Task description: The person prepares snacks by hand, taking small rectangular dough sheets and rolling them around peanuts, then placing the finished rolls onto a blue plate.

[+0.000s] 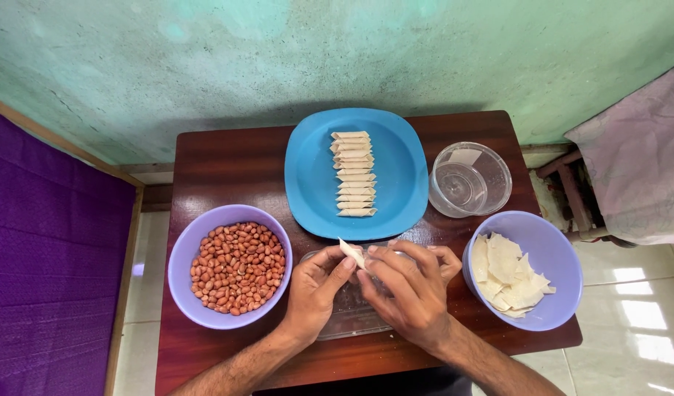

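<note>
Both the left hand (315,290) and right hand (406,290) pinch one small pastry wrapper (352,254) above a clear tray (348,319), between the peanut bowl (186,253) and wrapper bowl (557,246).

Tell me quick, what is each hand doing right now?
Left hand: closed, pinching the small pale folded pastry wrapper.
Right hand: closed, fingers on the same wrapper.
</note>
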